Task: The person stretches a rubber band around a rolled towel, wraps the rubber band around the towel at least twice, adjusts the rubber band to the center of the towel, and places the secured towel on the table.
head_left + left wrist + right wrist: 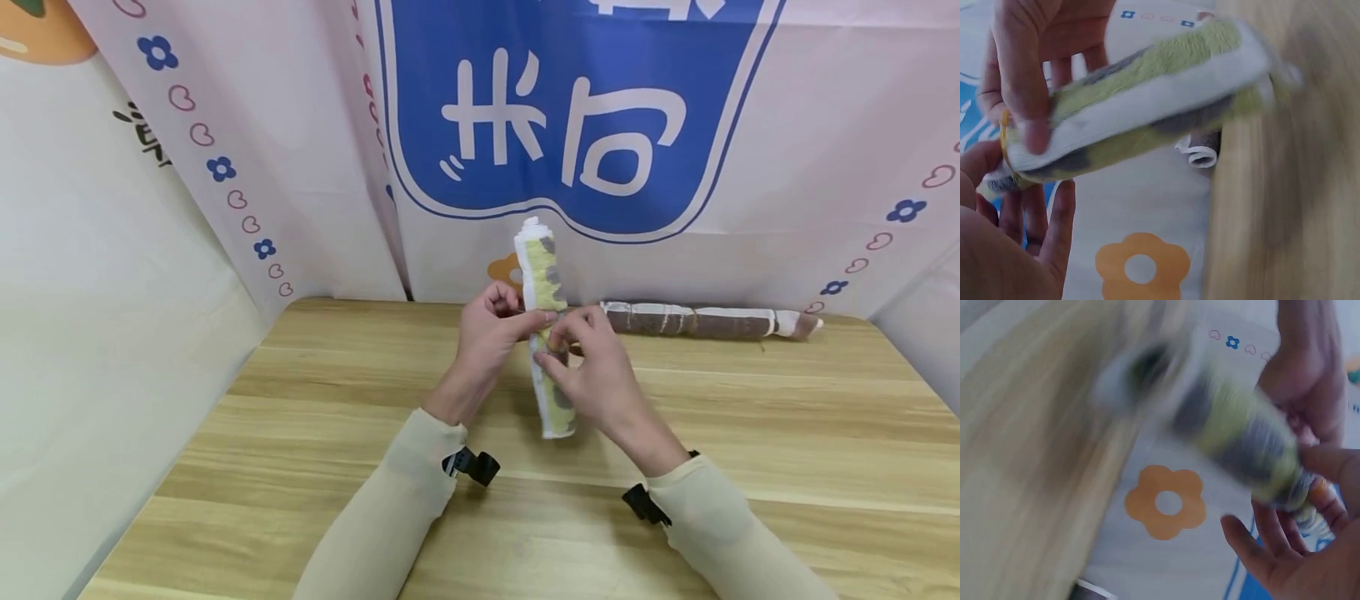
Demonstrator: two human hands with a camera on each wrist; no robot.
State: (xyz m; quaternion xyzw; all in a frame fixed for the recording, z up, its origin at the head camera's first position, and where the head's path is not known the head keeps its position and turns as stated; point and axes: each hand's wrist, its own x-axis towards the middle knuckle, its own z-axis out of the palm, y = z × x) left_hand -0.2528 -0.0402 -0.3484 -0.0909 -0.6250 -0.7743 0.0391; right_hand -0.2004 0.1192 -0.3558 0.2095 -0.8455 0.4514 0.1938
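Observation:
A rolled towel, yellow-green with grey patches and white edges, stands tilted between both hands above the table. My left hand holds it near the middle, the thumb lying across its front. From the other side, the thumb and fingers of my right hand pinch at the same part of the roll. A thin orange-yellow elastic band circles the roll there, right at the fingertips. In the right wrist view the lower end of the roll is blurred.
Behind the right hand, a brown rolled towel with white edges and thin bands round it lies along the back of the wooden table. A printed cloth with blue and orange shapes hangs directly behind the table.

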